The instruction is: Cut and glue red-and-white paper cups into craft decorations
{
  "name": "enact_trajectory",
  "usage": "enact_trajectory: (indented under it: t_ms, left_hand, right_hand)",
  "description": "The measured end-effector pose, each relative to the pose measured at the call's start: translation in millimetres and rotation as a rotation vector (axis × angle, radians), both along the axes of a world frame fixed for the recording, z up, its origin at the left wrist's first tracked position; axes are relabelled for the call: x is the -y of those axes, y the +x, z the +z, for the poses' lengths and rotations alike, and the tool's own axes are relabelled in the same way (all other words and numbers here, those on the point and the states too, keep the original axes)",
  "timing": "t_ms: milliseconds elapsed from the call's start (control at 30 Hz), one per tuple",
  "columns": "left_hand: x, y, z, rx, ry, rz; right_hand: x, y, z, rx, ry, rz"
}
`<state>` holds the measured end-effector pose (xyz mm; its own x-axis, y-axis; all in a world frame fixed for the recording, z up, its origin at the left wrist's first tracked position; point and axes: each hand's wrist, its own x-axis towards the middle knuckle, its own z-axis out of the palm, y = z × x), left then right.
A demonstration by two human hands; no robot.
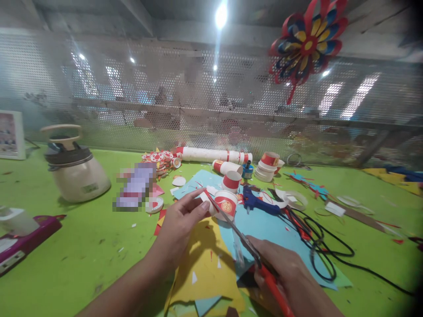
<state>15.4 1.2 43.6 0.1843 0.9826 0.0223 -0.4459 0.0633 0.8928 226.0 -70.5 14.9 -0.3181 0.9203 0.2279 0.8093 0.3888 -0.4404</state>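
My left hand (180, 220) pinches a small white piece of paper or cup card (209, 203) with a red edge. My right hand (284, 268) is wrapped round red-handled scissors (246, 241), whose blades reach up and left to that piece; whether they cut into it I cannot tell. Just behind the blades stands a red and white paper cup (227, 203) with a gold print, and another paper cup (231, 181) is behind it. Below both hands lies yellow paper (205, 268) sprinkled with small white and red scraps.
Blue paper (267, 233) lies under a blue glue gun (259, 202) and a looped black cable (330, 251). At left are a cream kettle-like jug (77, 176), a phone (137, 187) and a purple power strip (33, 242). A paper-flower pinwheel (309, 46) hangs at upper right.
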Motion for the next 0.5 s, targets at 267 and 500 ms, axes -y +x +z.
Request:
enact_trajectory:
  t_ms: [267,500]
  left_hand:
    - [0.7,1.4,2.2,-0.061,-0.010,0.088]
    - [-3.1,-1.2,0.5,-0.007,0.018,0.007]
  right_hand:
    - [-0.1,-1.5,-1.8,0.016,0.050,-0.019]
    - [-1.2,-1.5,-1.1,0.041,0.006,-0.033]
